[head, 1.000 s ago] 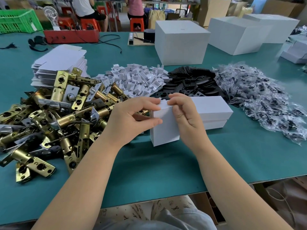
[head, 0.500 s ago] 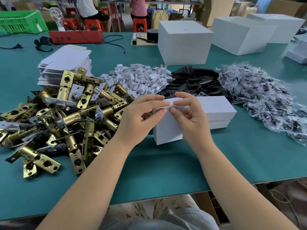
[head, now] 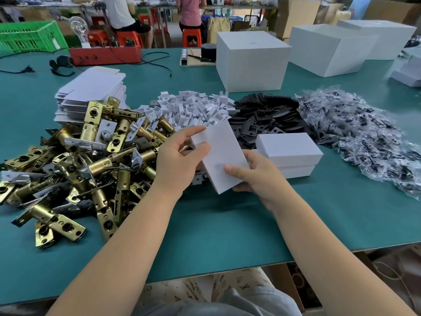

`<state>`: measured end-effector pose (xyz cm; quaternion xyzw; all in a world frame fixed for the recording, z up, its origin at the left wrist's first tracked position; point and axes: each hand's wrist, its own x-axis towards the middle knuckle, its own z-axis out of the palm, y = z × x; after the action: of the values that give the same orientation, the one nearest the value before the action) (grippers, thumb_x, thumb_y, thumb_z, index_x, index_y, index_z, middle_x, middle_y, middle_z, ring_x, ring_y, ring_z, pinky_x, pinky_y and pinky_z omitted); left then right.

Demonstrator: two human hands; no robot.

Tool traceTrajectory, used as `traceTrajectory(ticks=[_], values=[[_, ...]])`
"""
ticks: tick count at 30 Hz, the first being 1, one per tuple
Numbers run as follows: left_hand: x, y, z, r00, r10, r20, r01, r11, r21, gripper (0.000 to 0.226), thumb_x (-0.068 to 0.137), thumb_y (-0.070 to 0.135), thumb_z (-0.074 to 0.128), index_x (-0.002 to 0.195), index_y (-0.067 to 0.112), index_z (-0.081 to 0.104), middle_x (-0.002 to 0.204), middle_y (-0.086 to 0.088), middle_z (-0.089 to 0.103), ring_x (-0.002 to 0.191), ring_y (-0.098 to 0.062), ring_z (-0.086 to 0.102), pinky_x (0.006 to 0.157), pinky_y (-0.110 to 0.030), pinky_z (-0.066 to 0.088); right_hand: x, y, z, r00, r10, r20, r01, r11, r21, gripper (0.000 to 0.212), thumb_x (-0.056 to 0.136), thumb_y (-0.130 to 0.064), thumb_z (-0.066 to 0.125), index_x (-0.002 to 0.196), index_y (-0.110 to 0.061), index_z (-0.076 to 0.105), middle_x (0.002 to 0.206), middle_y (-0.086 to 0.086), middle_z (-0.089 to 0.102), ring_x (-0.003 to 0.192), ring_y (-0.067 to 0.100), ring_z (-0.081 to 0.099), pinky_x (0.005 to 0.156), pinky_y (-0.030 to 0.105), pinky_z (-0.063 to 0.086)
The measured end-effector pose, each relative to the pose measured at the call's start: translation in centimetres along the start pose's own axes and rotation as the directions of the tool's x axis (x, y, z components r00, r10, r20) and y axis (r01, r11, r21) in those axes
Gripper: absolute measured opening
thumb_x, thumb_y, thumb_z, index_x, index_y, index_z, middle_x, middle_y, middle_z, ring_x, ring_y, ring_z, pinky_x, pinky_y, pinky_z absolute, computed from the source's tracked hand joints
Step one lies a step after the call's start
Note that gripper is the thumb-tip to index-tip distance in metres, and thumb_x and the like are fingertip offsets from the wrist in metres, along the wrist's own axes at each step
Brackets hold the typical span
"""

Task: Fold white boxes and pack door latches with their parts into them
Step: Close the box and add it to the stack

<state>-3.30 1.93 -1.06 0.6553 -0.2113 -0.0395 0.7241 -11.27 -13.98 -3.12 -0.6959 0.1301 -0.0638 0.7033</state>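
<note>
A small closed white box [head: 222, 153] is held tilted above the green table, lying flat side up. My left hand [head: 180, 163] grips its upper left end, and my right hand [head: 257, 176] grips its lower right end. Two finished white boxes [head: 293, 153] sit stacked just to the right. A big heap of brass door latches [head: 75, 165] lies to the left. Behind it is a stack of flat white box blanks [head: 91, 92]. Further back lie a pile of small white card pieces [head: 196, 108], black plates [head: 264, 115] and bagged parts [head: 364, 137].
Large white cartons [head: 252, 62] stand at the back of the table, with a red tool case [head: 104, 55] and a green crate [head: 29, 36] at the back left. People sit on red stools beyond. The table's front edge [head: 205, 274] runs close to my lap.
The box stood upright on the table while both hands pressed its top flap; now it is lifted, turned flat and held tilted between both hands, shifted left of the stacked boxes.
</note>
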Motion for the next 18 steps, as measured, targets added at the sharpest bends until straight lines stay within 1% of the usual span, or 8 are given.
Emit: traceTrajectory(ticks=[2,5,8,10,11,14,16,18], values=[[0.1,0.0,0.2,0.997,-0.070,-0.024,0.068,0.995,-0.072,0.029,0.080,0.015,0.073,0.099,0.036,0.070,0.102,-0.005,0.068,0.091,-0.023,0.069,0.062,-0.033,0.059,-0.1,-0.1,0.0,1.000,0.011,-0.027,-0.009,0.997,0.081,0.050,0.076,-0.024,0.078,0.119,-0.016,0.056,0.101,0.003,0.072,0.083,0.014,0.071,0.063,0.025,0.055],[0.1,0.0,0.5,0.984,-0.168,-0.058,0.156,0.973,-0.168,0.030,0.088,0.002,0.068,0.106,0.025,0.069,0.091,0.002,0.072,0.085,-0.021,0.071,0.059,-0.032,0.058,-0.2,-0.2,0.7,0.996,0.008,-0.086,0.004,0.991,0.136,0.063,0.063,-0.032,0.085,0.117,-0.014,0.058,0.099,0.001,0.071,0.076,0.009,0.070,0.058,0.022,0.052],[0.0,0.0,1.0,0.963,-0.250,-0.103,0.208,0.927,-0.311,0.028,0.089,0.003,0.067,0.109,0.021,0.066,0.093,0.001,0.071,0.091,-0.022,0.070,0.059,-0.032,0.058,-0.1,-0.5,1.2,0.986,-0.020,-0.167,0.058,0.974,0.220,0.043,0.077,-0.036,0.072,0.114,-0.017,0.057,0.096,-0.001,0.069,0.074,0.008,0.068,0.058,0.024,0.053],[-0.1,0.0,1.4,0.952,-0.283,-0.117,0.215,0.890,-0.401,0.026,0.089,0.004,0.067,0.106,0.023,0.062,0.103,-0.004,0.066,0.099,-0.024,0.067,0.061,-0.033,0.059,-0.1,-0.4,1.7,0.970,-0.057,-0.238,0.124,0.953,0.277,0.027,0.091,-0.029,0.061,0.115,-0.023,0.051,0.098,-0.002,0.066,0.077,0.012,0.067,0.057,0.025,0.054],[-0.2,0.0,1.6,0.950,-0.290,-0.116,0.216,0.878,-0.428,0.026,0.090,0.004,0.066,0.106,0.024,0.059,0.107,-0.006,0.064,0.102,-0.025,0.066,0.062,-0.032,0.059,-0.2,-0.3,2.1,0.962,-0.100,-0.255,0.170,0.948,0.269,0.025,0.093,-0.025,0.058,0.116,-0.027,0.049,0.097,-0.007,0.065,0.078,0.015,0.067,0.057,0.026,0.055],[-0.3,0.0,2.0,0.968,-0.242,-0.070,0.204,0.915,-0.348,0.034,0.090,0.006,0.065,0.112,0.026,0.049,0.116,-0.006,0.058,0.103,-0.023,0.065,0.067,-0.032,0.060,-0.8,-0.3,3.5,0.922,-0.281,-0.267,0.321,0.940,0.117,0.030,0.091,-0.027,0.051,0.117,-0.040,0.043,0.096,-0.025,0.062,0.086,0.022,0.066,0.064,0.033,0.058],[-0.3,0.1,2.2,0.983,-0.182,0.004,0.176,0.949,-0.262,0.045,0.091,0.010,0.065,0.123,0.034,0.045,0.119,0.001,0.057,0.103,-0.018,0.066,0.073,-0.032,0.060,-1.0,-0.5,3.9,0.889,-0.331,-0.317,0.364,0.930,0.049,0.035,0.091,-0.031,0.047,0.120,-0.048,0.038,0.112,-0.017,0.060,0.093,0.022,0.063,0.073,0.037,0.058],[-0.4,0.5,2.5,0.990,-0.113,0.082,0.127,0.975,-0.182,0.051,0.089,0.018,0.065,0.125,0.049,0.044,0.120,0.011,0.057,0.104,-0.010,0.066,0.080,-0.030,0.058,-1.0,-0.9,3.5,0.853,-0.328,-0.406,0.374,0.927,0.038,0.043,0.096,-0.029,0.048,0.134,-0.039,0.032,0.120,-0.004,0.057,0.088,0.022,0.065,0.069,0.037,0.057]])
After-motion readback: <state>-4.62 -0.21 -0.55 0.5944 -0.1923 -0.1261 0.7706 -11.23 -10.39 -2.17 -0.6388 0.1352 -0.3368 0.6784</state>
